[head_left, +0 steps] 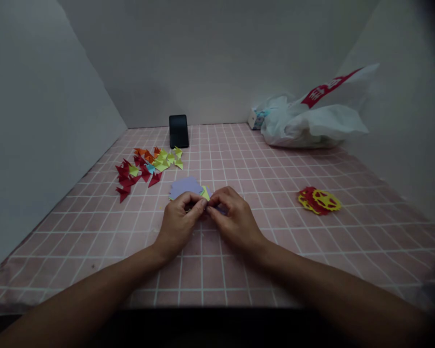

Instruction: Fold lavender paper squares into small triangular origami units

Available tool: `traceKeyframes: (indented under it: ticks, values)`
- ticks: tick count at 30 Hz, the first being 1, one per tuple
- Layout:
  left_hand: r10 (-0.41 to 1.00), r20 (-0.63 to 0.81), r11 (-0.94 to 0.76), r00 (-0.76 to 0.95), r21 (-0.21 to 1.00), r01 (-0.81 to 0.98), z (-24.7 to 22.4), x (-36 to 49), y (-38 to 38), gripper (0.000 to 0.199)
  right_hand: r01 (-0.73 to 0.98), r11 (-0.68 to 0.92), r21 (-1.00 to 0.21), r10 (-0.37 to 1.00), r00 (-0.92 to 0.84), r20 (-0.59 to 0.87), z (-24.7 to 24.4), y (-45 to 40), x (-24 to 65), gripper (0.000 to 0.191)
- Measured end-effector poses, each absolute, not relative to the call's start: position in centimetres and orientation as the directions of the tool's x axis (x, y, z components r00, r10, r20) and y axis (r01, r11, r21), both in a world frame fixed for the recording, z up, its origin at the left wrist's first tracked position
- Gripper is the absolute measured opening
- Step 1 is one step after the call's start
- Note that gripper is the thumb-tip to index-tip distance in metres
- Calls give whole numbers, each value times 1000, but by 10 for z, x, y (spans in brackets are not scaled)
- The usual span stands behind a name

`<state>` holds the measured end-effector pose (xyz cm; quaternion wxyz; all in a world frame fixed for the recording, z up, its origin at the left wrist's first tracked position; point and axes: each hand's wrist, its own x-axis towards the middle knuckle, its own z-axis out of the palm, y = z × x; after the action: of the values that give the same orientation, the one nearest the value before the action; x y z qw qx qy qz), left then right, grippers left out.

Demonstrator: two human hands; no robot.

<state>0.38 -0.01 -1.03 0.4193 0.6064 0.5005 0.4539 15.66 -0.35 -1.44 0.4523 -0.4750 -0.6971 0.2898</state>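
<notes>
My left hand (181, 220) and my right hand (237, 217) meet near the middle of the table, thumbs and fingertips pinched together. Between them is a small piece of purple paper (222, 210), mostly hidden by the fingers; a bit of it shows under my right hand. Just beyond my left hand lie purple paper sheets (186, 186), with yellow-green paper (205, 193) at their side. Farther left stand several folded paper cranes (145, 166) in red, orange, yellow-green and blue.
A black phone (179, 131) leans near the back wall. Red and yellow paper cut-outs (319, 200) lie in a pile at the right. A white plastic bag (304, 125) and a tissue box (255, 119) sit at the back right. Pink checked cloth (275, 193) covers the table.
</notes>
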Motion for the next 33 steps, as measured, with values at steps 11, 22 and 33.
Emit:
traceKeyframes:
  ticks: [11,22,33]
  values:
    - [986,144,-159,79,958,238,-12,4,1,16,411,333,-849,943,-122,310,-16,-3,155,16]
    - [994,27,-32,104,998,47,-13,4,2,18,347,298,-889,955,-96,282,-17,-4,154,15]
    - [986,-117,132,122,984,-118,-13,5,3,20,354,309,-883,951,-82,299,-19,-3,155,13]
